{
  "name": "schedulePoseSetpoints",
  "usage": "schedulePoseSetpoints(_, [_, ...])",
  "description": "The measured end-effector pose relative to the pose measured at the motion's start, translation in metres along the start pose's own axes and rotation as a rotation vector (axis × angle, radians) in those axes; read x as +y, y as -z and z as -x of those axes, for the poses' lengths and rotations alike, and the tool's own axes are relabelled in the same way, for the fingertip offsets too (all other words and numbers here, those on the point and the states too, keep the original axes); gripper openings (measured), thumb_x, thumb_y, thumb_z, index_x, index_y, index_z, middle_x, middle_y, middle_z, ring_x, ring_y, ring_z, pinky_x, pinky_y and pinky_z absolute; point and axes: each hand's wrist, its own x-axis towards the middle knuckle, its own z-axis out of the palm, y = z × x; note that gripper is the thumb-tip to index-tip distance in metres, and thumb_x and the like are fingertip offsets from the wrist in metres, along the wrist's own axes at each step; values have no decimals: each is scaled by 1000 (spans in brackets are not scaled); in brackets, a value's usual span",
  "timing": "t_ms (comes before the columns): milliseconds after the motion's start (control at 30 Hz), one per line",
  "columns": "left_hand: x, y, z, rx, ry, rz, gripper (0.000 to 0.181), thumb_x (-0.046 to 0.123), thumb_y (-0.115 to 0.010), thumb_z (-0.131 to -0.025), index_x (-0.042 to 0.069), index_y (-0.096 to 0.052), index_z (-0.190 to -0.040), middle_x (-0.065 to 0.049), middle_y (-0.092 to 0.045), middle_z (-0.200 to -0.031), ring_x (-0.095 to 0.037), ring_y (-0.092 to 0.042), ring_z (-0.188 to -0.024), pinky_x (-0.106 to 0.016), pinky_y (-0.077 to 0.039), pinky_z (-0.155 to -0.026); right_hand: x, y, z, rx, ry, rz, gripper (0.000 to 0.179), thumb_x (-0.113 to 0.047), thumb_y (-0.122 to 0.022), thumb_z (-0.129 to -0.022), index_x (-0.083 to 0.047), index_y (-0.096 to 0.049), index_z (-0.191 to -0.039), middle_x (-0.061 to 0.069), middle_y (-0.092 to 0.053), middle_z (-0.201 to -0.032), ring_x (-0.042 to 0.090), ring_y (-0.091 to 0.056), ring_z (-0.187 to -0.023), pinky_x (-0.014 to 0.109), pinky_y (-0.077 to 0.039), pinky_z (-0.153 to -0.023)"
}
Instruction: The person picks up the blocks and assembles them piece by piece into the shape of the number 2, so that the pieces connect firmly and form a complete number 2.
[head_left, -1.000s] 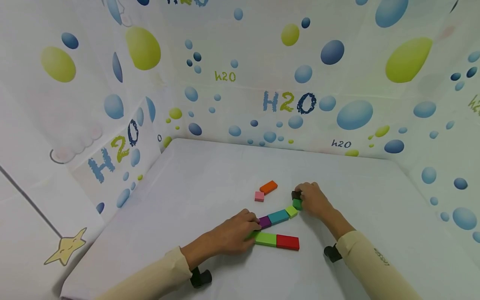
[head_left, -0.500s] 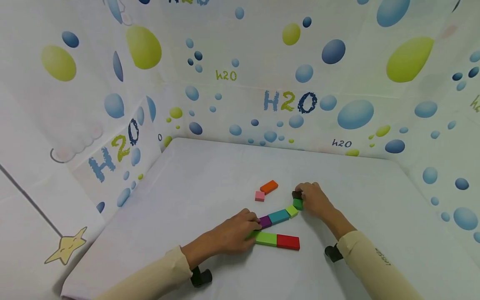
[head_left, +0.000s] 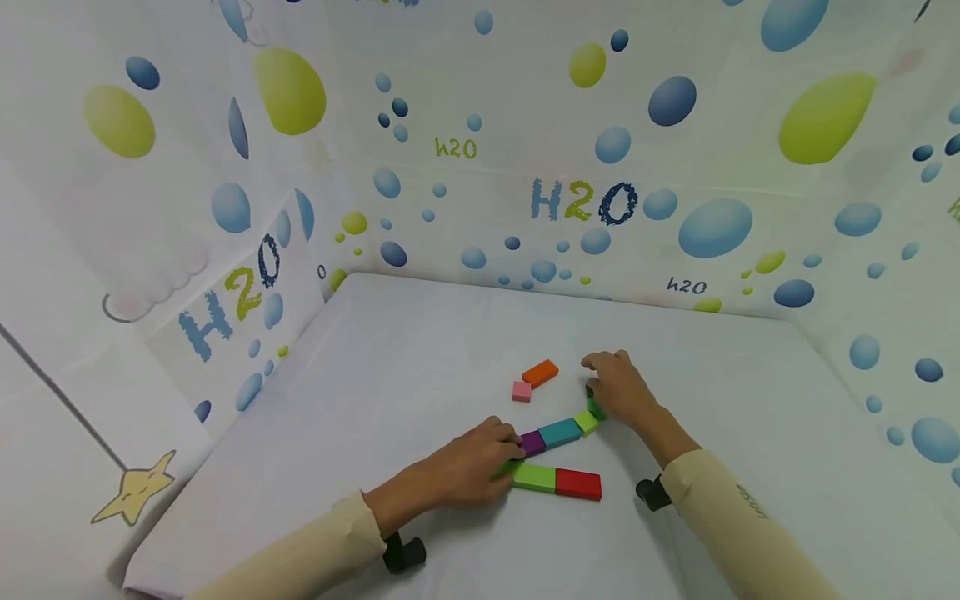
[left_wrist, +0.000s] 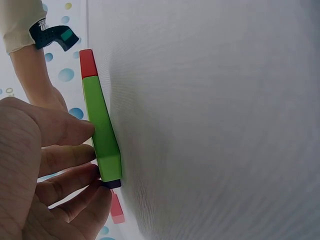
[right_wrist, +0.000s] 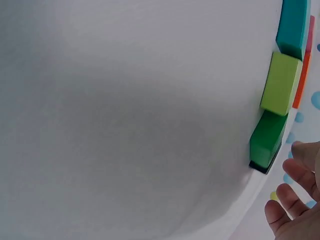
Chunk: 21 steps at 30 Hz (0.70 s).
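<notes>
My left hand (head_left: 476,462) rests its fingertips on the light-green block (head_left: 534,477) and the purple block (head_left: 532,443), where the two rows meet. In the left wrist view its thumb and fingers touch along that block's edge. My right hand (head_left: 618,390) hovers beside the dark-green block (right_wrist: 267,139) and the black block (right_wrist: 261,167), fingers parted, holding nothing. A teal block (head_left: 560,433) and a lime block (head_left: 586,422) continue the slanting row from the purple block. A red block (head_left: 578,484) lies end to end with the light-green one.
An orange block (head_left: 540,373) and a pink block (head_left: 521,392) lie behind the rows, close together. Everything stands on a white-covered table (head_left: 420,350). A patterned curtain (head_left: 495,167) rises behind and at the sides. Dark wrist cameras (head_left: 403,553) hang under both sleeves.
My right hand has let go of the black block and lifted slightly away, its fingers spreading. My left hand stays on the blocks. The head view has shifted slightly.
</notes>
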Motion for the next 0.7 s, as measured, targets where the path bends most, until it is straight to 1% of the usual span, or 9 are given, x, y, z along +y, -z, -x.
schedulePoseSetpoints(200, [-1, 0, 0, -1, 7, 8, 32, 20, -68, -94, 12, -71, -126, -1, -63, -127, -14, -53, -116, -24, -50, -96, -16, -4, -7, -38, 49, 42, 41, -13, -63, -99, -8, -59, -140, 15, -62, -138, 35, -48, -117, 50, -48, -100])
schedulePoseSetpoints(367, [0, 1, 1, -5, 15, 21, 33, 21, -68, -95, 12, -71, -127, -1, -63, -127, -14, -53, -116, -23, -51, -95, -24, -9, -13, -88, 84, 100, 46, -18, -63, -100, -14, -56, -145, 13, -60, -140, 38, -46, -119, 55, -43, -100])
schedulePoseSetpoints(533, [-1, 1, 1, 2, -4, 15, 32, 21, -68, -95, 12, -71, -126, -1, -64, -126, -14, -53, -115, -23, -51, -95, -30, -9, -16, -142, 79, 125, 49, -21, -62, -101, -17, -53, -149, 10, -58, -144, 38, -42, -121, 55, -40, -99])
schedulePoseSetpoints(700, [-1, 0, 0, 8, -17, 9, 32, 20, -67, -95, 12, -71, -126, -1, -64, -126, -14, -53, -115, -22, -50, -95, -35, -7, -17, -168, 87, 152, 50, -21, -61, -101, -18, -51, -150, 10, -54, -149, 38, -41, -123, 56, -39, -99])
